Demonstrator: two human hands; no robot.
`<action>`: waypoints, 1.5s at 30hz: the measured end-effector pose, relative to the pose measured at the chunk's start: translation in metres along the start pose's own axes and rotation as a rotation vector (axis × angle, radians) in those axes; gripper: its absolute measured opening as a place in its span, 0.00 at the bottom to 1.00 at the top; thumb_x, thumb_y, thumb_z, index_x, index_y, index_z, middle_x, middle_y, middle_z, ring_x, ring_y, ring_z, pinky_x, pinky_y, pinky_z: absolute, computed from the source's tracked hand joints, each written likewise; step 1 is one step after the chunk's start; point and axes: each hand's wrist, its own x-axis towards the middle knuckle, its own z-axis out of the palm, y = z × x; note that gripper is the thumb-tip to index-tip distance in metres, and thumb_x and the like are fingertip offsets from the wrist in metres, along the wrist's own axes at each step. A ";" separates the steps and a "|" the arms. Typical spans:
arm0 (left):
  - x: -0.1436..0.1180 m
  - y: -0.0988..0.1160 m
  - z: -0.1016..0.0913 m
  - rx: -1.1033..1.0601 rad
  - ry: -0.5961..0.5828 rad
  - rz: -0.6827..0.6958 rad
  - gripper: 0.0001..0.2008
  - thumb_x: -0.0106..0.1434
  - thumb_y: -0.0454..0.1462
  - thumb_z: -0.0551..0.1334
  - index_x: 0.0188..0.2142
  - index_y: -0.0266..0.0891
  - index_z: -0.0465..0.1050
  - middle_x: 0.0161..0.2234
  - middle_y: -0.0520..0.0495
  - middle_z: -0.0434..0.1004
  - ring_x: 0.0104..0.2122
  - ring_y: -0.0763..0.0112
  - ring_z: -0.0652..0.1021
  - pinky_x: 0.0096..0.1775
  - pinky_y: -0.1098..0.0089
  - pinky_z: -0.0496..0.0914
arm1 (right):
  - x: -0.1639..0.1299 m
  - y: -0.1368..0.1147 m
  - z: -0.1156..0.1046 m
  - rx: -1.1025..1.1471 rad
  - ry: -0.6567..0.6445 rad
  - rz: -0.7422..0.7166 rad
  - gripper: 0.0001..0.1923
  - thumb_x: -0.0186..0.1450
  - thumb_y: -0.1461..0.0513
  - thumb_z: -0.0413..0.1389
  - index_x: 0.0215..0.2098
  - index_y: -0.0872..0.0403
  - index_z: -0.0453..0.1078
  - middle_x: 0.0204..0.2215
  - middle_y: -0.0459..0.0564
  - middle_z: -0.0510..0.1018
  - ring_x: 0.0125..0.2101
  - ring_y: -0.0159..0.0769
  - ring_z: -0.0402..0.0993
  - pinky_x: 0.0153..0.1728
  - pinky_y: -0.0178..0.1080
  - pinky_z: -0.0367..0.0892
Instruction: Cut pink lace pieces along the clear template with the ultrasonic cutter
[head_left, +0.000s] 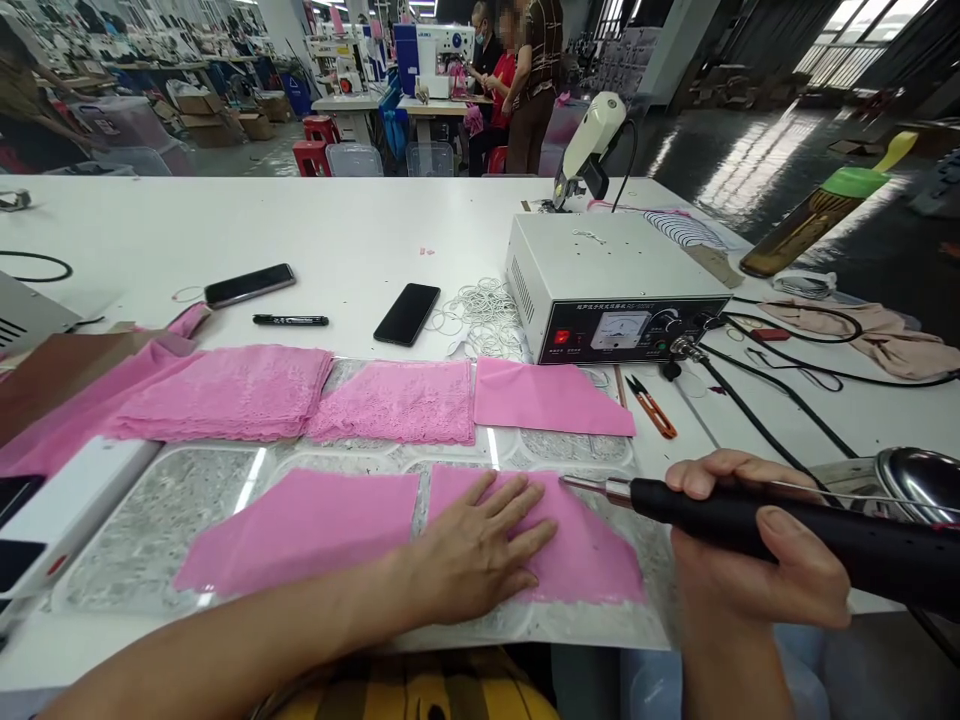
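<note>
From where I stand, the left hand (484,550) is laid flat on a piece of pink cloth (592,560), its fingers spread wide and pressing down rather than gripping anything, while the right hand (757,560) is closed around a thick black tool (724,515) whose thin metal tip (589,485) points left. To do this well, I'd say, the palm should bear down evenly so the cloth lies smooth on the grey mat (202,480), the tool should be guided lightly and at a steady slant, and the left fingertips ought to stay well clear of that tip, since they look rather near it. The cloth lies right under the left palm and fingers, showing on the far side of them and reaching out to the right toward the right hand, without touching it. The tip sits at the cloth's far edge, just right of the spread fingers; whether it touches the cloth I can't tell. Another pink piece (300,530) lies to the left, beyond the left forearm, and a grey box (622,260) stands on the far side of the table
</note>
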 end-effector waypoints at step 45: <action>0.005 -0.001 -0.010 -0.053 -0.142 -0.012 0.26 0.71 0.47 0.55 0.64 0.38 0.60 0.65 0.33 0.59 0.64 0.48 0.63 0.61 0.48 0.61 | -0.006 -0.018 -0.011 -0.015 -0.048 -0.052 0.10 0.44 0.61 0.53 0.25 0.53 0.71 0.22 0.44 0.72 0.17 0.31 0.65 0.18 0.39 0.64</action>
